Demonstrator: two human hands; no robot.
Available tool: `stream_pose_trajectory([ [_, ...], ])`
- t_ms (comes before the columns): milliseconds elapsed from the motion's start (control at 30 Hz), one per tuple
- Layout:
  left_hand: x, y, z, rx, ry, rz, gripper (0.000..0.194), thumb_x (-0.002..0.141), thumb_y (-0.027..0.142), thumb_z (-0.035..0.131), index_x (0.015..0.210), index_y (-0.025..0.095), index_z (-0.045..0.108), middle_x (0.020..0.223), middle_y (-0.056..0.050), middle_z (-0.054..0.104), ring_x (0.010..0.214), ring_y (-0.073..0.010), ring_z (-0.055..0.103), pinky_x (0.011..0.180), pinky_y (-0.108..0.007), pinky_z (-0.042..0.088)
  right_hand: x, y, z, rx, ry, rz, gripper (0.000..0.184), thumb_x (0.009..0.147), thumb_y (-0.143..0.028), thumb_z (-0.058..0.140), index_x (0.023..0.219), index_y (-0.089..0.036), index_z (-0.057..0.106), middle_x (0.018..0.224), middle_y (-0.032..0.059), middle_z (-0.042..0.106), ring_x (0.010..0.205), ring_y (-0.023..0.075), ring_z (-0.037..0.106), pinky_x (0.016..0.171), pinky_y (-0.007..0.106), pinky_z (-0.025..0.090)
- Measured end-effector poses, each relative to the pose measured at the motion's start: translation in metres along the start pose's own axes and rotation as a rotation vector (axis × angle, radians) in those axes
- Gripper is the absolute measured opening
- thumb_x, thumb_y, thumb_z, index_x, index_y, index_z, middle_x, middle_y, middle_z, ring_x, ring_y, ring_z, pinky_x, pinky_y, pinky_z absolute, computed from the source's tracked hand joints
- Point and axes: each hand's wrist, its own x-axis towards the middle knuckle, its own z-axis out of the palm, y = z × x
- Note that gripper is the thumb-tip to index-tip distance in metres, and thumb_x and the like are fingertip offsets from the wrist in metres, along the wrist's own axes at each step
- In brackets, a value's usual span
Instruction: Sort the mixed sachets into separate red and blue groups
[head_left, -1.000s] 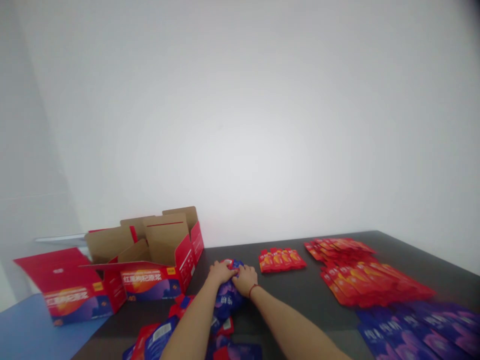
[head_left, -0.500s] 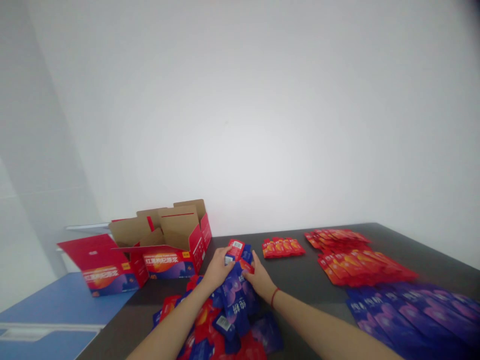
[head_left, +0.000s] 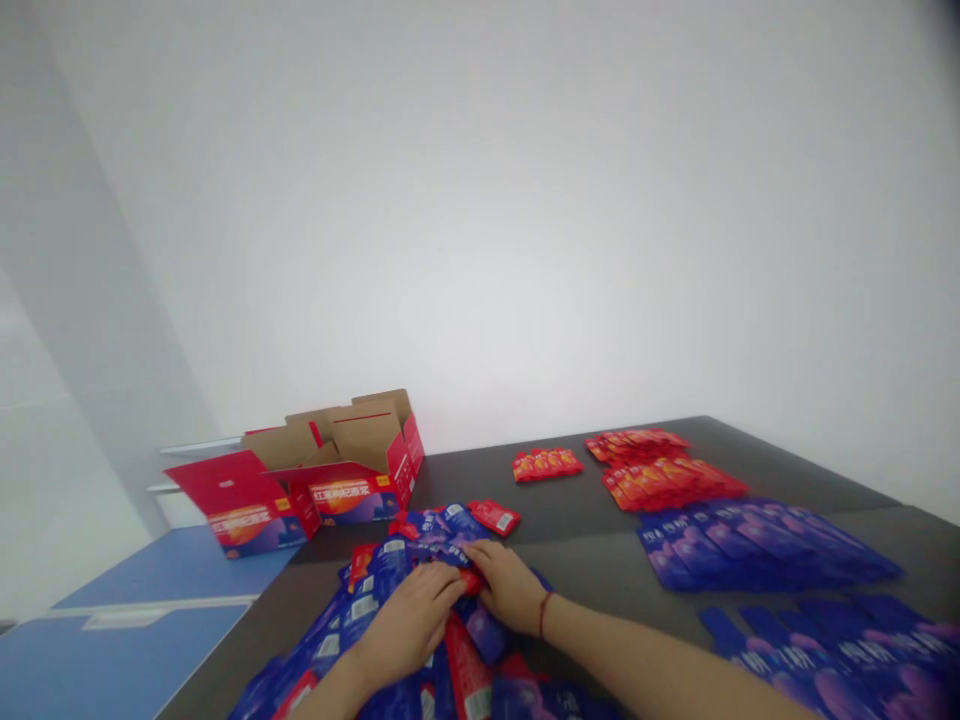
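Note:
Both my hands are in a loose pile of blue and red drink pouches on the dark table. My left hand lies over the pile with its fingers bent and close together; what is under them is hidden. Fingers and thumb of my right hand, with a red string at the wrist, close around a red pouch, mostly covered. The left fingertips meet this pouch too. Just beyond the hands, another red pouch lies at the pile's far edge.
Open red cartons stand at the back left, beside a blue cabinet. A short row of red pouches lies at the back. Overlapping red pouches and blue pouches are laid out on the right of the table.
My hands have come nearer and lower into the pile. The blue and red pouches they held up before now lie among the others. The view has shifted, showing more blue pouches at right.

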Motion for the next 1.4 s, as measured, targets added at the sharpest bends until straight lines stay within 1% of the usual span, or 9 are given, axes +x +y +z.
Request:
stream_pose_trajectory([
  [200,-0.014,0.015,-0.010,-0.056,-0.007,-0.145,0.048,0.073,0.008,0.042,0.118,0.021,0.053,0.124,-0.006,0.055,0.114,-0.0214,0.049,0.102,-0.039,0.038,0.000,-0.014,-0.042,-0.127,-0.199,-0.015,0.060,0.072,-0.019,0.052,0.132,-0.017,0.047,0.133,0.0113,0.049,0.119,0.0275,0.044,0.100,0.041,0.032],
  [367,-0.012,0.055,-0.023,-0.165,0.012,-0.175,0.032,0.080,0.010,0.037,0.098,0.023,0.060,0.105,-0.005,0.061,0.099,-0.0193,0.054,0.090,-0.034,0.044,-0.062,-0.041,-0.092,-0.125,-0.329,-0.107,0.049,0.073,-0.039,0.060,0.119,-0.024,0.057,0.115,0.0070,0.060,0.103,0.0256,0.056,0.087,0.036,0.041],
  [567,0.004,0.110,0.011,-0.383,-0.036,-0.205,0.042,0.067,0.005,0.044,0.100,0.024,0.061,0.106,-0.004,0.062,0.103,-0.0200,0.053,0.095,-0.033,0.040,-0.125,-0.063,-0.059,-0.434,-0.332,0.016,0.029,0.072,-0.027,0.063,0.099,-0.017,0.065,0.093,0.0136,0.064,0.086,0.0278,0.059,0.071,0.038,0.047],
  [767,0.021,0.113,0.014,-0.675,-0.070,-0.367,0.045,0.074,0.027,0.057,0.119,0.026,0.054,0.118,-0.005,0.059,0.108,-0.0233,0.053,0.096,-0.034,0.039,-0.107,-0.042,-0.067,-0.217,-0.187,-0.065,0.029,0.081,-0.011,0.047,0.100,-0.023,0.066,0.103,0.0061,0.064,0.098,0.0204,0.056,0.085,0.033,0.042],
  [900,0.035,0.105,0.028,-1.128,-0.138,-0.429,0.060,0.066,0.039,0.067,0.121,0.022,0.050,0.095,-0.004,0.065,0.078,-0.0176,0.060,0.068,-0.027,0.047,-0.107,-0.035,-0.090,-0.103,-0.048,-0.060,0.039,0.079,-0.008,0.046,0.106,-0.030,0.064,0.112,0.0013,0.060,0.111,0.0184,0.047,0.099,0.035,0.033],
  [1000,0.048,0.112,0.051,-1.399,-0.054,-0.613,0.061,0.064,0.048,0.067,0.115,0.017,0.052,0.066,0.003,0.056,0.045,-0.0081,0.046,0.043,-0.019,0.033,-0.119,-0.037,-0.093,-0.184,0.035,0.026,0.051,0.074,-0.009,0.050,0.123,-0.025,0.054,0.127,0.0063,0.051,0.122,0.0229,0.038,0.105,0.042,0.027],
  [1100,0.056,0.128,0.071,-1.522,0.099,-0.731,0.061,0.071,0.053,0.058,0.120,0.019,0.048,0.065,0.003,0.053,0.038,-0.0050,0.037,0.038,-0.018,0.025,-0.132,-0.041,-0.091,-0.239,0.042,-0.007,0.060,0.075,-0.012,0.054,0.133,-0.022,0.042,0.134,0.0089,0.046,0.124,0.0242,0.036,0.106,0.044,0.027],
  [1300,0.067,0.131,0.075,-1.431,-0.011,-0.691,0.055,0.076,0.048,0.044,0.121,0.018,0.051,0.068,0.000,0.055,0.046,-0.0106,0.047,0.043,-0.023,0.037,-0.144,-0.035,-0.099,0.021,0.092,-0.012,0.024,0.088,-0.018,0.048,0.105,-0.025,0.063,0.102,0.0030,0.067,0.096,0.0164,0.057,0.088,0.031,0.044],
  [1400,0.071,0.121,0.062,-1.139,0.095,-0.461,0.050,0.079,0.053,0.040,0.110,0.020,0.061,0.085,-0.006,0.063,0.080,-0.0206,0.059,0.075,-0.034,0.049,-0.143,-0.032,-0.107,0.361,0.284,0.134,0.019,0.088,-0.025,0.051,0.093,-0.024,0.068,0.092,0.0026,0.069,0.087,0.0162,0.062,0.081,0.028,0.047],
])
